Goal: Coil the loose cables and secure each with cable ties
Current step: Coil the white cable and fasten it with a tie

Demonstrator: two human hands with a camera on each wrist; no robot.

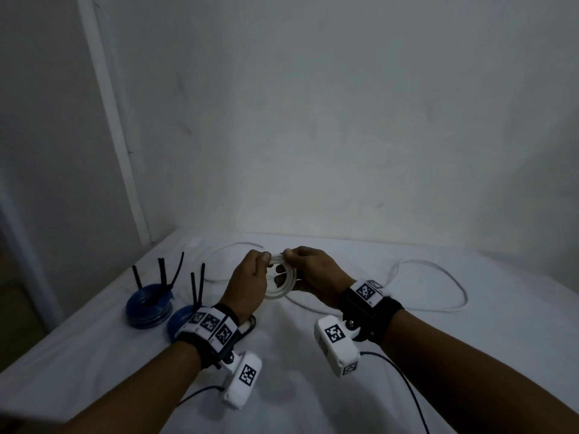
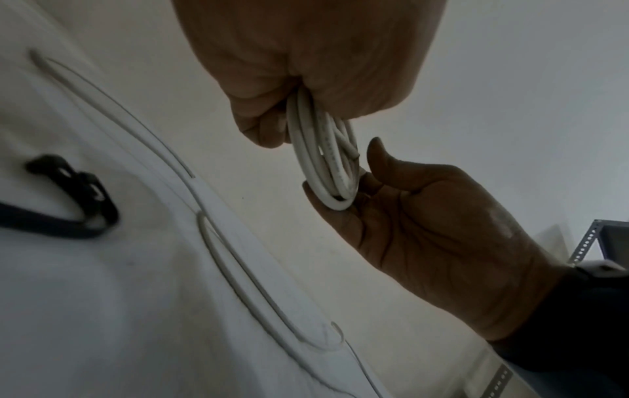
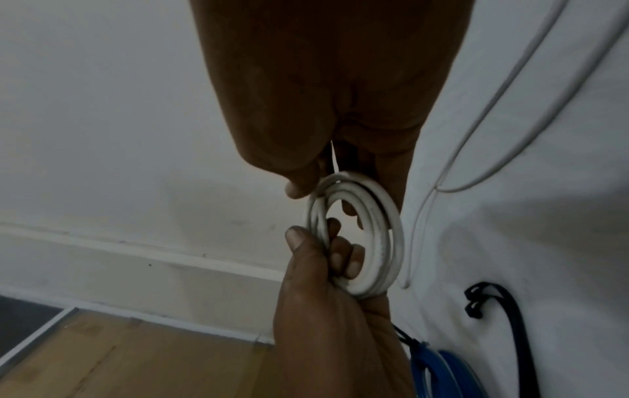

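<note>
A white cable is partly wound into a small coil (image 1: 283, 281), held up between both hands over the white sheet (image 1: 313, 402). My left hand (image 1: 266, 260) grips one side of the coil (image 3: 377, 237), thumb outside and fingers through the ring. My right hand (image 1: 289, 255) pinches the opposite side of the coil (image 2: 323, 156) between thumb and fingers. The rest of the white cable (image 1: 438, 277) trails loose on the sheet to the right. A black cable tie (image 2: 78, 199) lies on the sheet by my left wrist.
Two blue cable coils (image 1: 148, 308) (image 1: 180, 322), bound with black ties whose tails stick up, lie at the left. More loose white cable (image 1: 235, 245) curves behind the hands. A wall stands close behind the bed, and wooden floor (image 3: 119, 358) shows beyond its left edge.
</note>
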